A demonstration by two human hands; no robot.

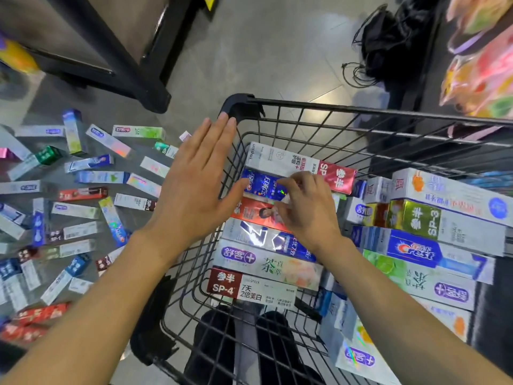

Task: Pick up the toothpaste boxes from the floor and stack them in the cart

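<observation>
A black wire cart (361, 110) stands in front of me with toothpaste boxes stacked inside, one row on the left (266, 262) and a taller pile on the right (444, 218). My right hand (308, 215) is inside the cart, its curled fingers and thumb pinching the end of a blue toothpaste box (259, 186) that lies in the left row. Flat, with straight fingers, my left hand (194, 184) hovers over the cart's left rim and holds nothing. Several more toothpaste boxes (91, 176) lie scattered on the floor to the left of the cart.
A black shelf base (138, 68) stands on the grey floor at the upper left. A black bag with cords (388, 45) lies beyond the cart. Colourful packets (483, 65) hang on a rack at the right. My dark trouser legs (244, 343) show through the cart's bottom.
</observation>
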